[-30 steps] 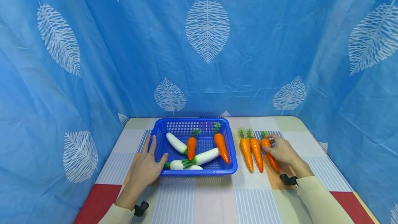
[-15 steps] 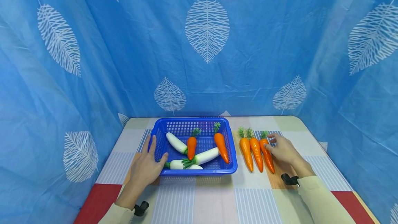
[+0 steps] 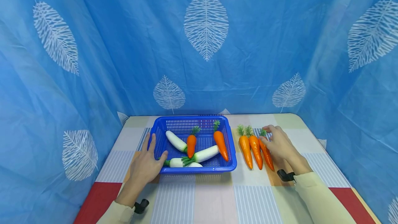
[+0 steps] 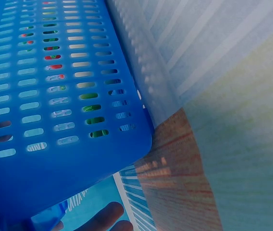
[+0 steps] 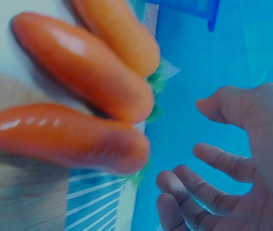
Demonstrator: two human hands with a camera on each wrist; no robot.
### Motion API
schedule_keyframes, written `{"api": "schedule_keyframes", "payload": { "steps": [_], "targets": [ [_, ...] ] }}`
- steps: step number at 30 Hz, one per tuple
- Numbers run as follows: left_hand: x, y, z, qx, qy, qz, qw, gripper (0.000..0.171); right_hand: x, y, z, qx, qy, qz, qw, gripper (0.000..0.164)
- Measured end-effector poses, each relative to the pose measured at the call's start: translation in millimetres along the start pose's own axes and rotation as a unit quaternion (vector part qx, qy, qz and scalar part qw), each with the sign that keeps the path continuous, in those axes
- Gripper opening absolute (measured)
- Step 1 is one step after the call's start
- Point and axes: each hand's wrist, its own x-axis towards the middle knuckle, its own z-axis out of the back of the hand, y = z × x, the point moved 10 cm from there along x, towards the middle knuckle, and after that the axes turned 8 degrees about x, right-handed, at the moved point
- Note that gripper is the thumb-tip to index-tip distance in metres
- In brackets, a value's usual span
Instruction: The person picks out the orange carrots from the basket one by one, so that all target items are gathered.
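1. The left hand (image 3: 144, 164), lower left of centre, is resting on the basket (image 3: 199, 169) with its fingers spread; an uneven push could be sliding or tipping the basket.
2. The right hand (image 3: 281, 144), right of centre, is hanging by the right carrot (image 3: 268, 156), thumb and fingers apart and gripping nothing. A stray fingertip could be knocking that carrot askew.
3. The other two loose carrots (image 3: 256, 151) are lying alongside it on the table (image 3: 214, 199). Being smooth and rounded, they could be rolling if one were bumped.
4. In the basket, mid-frame, two more carrots (image 3: 191, 146) and three radishes (image 3: 206, 154) are lying loose; a jolt would probably be shifting them.
5. The left wrist view is cutting off the left fingers at its bottom edge.
6. The right wrist view is blurring, so I cannot quite tell whether the right hand is touching its carrot.
7. The basket's near rim is hiding part of the lowest radish.
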Motion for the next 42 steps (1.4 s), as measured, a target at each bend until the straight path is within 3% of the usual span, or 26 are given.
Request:
{"api": "schedule_keyframes", "payload": {
  "steps": [12,24,32,42],
  "targets": [
    [0.7,-0.4,-0.7,0.001,0.007,0.001,1.0000,0.100,6.8,63.2,-5.8,0.000,0.010,0.070,0.997,0.051],
    [-0.5,-1.2,0.6,-0.001,0.006,-0.001,1.0000,0.099,17.9,143.5,-32.1,-0.006,0.057,0.123,0.991,0.053],
    [0.5,-0.5,0.1,0.004,0.003,-0.004,1.0000,0.099,27.8,196.4,-70.3,-0.013,0.136,0.161,0.977,0.058],
    [1.2,0.5,-2.3,0.000,-0.001,-0.006,1.0000,0.101,47.1,224.2,-135.1,0.003,0.242,0.165,0.956,0.060]
  ]
}}
